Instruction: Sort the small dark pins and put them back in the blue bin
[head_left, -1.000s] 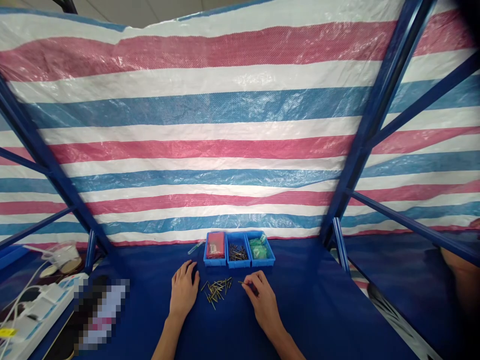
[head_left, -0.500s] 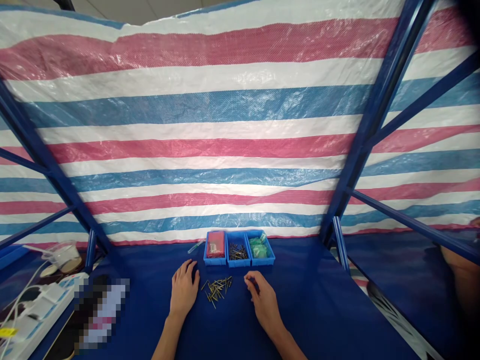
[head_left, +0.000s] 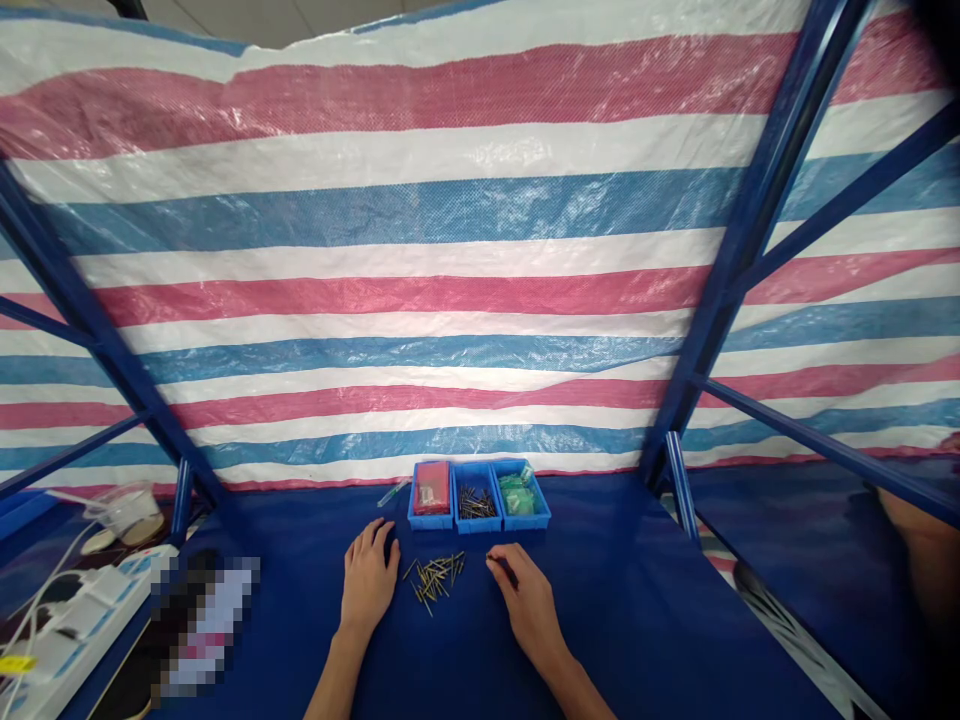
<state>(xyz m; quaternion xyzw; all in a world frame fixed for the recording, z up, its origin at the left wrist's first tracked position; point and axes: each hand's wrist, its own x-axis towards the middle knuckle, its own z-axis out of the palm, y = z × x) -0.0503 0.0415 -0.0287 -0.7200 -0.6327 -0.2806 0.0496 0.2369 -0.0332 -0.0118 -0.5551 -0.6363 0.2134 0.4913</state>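
Slightly shifted, the right hand [head_left: 523, 592] narrows to a pinch, contents indiscernible; left hand [head_left: 367, 578] lies relaxed, thumb apart, beside slender metal pieces [head_left: 435, 577], suited to light fingertip pressure.

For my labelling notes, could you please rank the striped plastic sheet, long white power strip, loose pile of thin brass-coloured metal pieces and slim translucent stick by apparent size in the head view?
1. Striped plastic sheet
2. White power strip
3. Pile of metal pieces
4. Translucent stick
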